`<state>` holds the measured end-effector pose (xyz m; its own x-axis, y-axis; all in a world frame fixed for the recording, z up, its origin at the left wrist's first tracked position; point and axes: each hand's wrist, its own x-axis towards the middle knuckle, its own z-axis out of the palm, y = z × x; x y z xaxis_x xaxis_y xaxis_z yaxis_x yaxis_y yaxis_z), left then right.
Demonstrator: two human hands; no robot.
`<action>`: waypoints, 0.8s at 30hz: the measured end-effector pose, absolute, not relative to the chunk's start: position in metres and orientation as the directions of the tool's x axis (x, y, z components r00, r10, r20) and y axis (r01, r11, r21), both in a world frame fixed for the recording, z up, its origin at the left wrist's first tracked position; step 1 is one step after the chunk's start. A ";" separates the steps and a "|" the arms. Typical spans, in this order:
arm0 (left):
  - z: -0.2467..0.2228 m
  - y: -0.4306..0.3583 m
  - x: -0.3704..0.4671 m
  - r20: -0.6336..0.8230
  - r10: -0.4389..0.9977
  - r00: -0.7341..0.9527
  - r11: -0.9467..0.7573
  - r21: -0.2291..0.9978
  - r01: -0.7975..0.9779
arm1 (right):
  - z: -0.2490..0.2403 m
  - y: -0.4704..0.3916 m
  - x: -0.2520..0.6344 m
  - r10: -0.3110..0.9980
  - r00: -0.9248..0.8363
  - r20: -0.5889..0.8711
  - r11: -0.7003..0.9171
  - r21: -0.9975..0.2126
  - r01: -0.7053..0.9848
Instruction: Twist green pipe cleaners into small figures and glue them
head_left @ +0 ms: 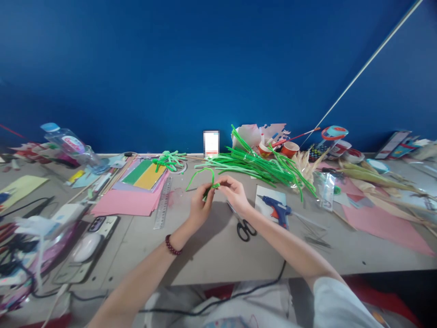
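A bright green fuzzy stem [204,170] curves up and left from between my two hands, above the middle of the grey table. My left hand [200,205] pinches it, with a dark bead bracelet on the wrist. My right hand [235,193] has its fingertips closed on the green stem's other part, where a small twisted bit shows at the fingers. The fingertips of both hands nearly meet. Black-handled scissors [246,230] lie just below my right hand, their blades partly hidden by it.
Behind my hands lies a pile of green stems [259,164]. A blue glue gun [278,210] rests right of the scissors. To the left are a clear ruler [163,203], pink paper [126,202], a phone [102,228] and a tilted bottle [73,143]. A black cable crosses the front edge.
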<state>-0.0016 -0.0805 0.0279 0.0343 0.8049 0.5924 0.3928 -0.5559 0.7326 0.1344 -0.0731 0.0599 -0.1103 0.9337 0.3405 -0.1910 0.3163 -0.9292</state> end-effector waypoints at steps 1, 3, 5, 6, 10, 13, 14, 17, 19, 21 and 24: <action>0.029 -0.081 -0.002 0.596 0.801 0.046 -0.563 0.726 0.395 | 0.061 -0.071 0.135 0.941 -0.145 0.304 0.258 -0.927 -0.270; 0.031 -0.082 -0.003 0.606 0.793 0.059 -0.578 0.720 0.383 | 0.061 -0.068 0.136 0.950 -0.209 0.234 0.137 -0.909 -0.395; 0.033 -0.083 -0.005 0.615 0.786 0.053 -0.587 0.718 0.375 | 0.060 -0.066 0.136 0.949 -0.262 0.173 0.036 -0.889 -0.456; 0.034 -0.084 -0.005 0.621 0.782 0.049 -0.590 0.713 0.379 | 0.060 -0.066 0.136 0.948 -0.282 0.147 -0.003 -0.883 -0.470; 0.036 -0.084 -0.006 0.658 0.750 0.066 -0.620 0.665 0.417 | 0.063 -0.065 0.138 0.939 -0.337 0.076 -0.103 -0.870 -0.483; 0.036 -0.084 -0.005 0.672 0.737 0.076 -0.635 0.650 0.417 | 0.067 -0.065 0.140 0.932 -0.358 0.064 -0.125 -0.868 -0.480; 0.036 -0.084 -0.005 0.673 0.735 0.079 -0.638 0.648 0.416 | 0.067 -0.065 0.140 0.930 -0.362 0.063 -0.129 -0.868 -0.481; 0.034 -0.084 -0.005 0.672 0.736 0.078 -0.636 0.648 0.420 | 0.068 -0.064 0.141 0.920 -0.387 0.060 -0.147 -0.863 -0.484; 0.033 -0.084 -0.006 0.665 0.744 0.063 -0.624 0.658 0.422 | 0.068 -0.064 0.141 0.913 -0.403 0.061 -0.154 -0.863 -0.480; 0.033 -0.085 -0.006 0.654 0.755 0.055 -0.612 0.671 0.419 | 0.067 -0.063 0.140 0.917 -0.395 0.062 -0.142 -0.873 -0.466; 0.033 -0.085 -0.005 0.622 0.780 0.069 -0.591 0.695 0.410 | 0.066 -0.062 0.140 0.941 -0.331 0.067 -0.076 -0.913 -0.401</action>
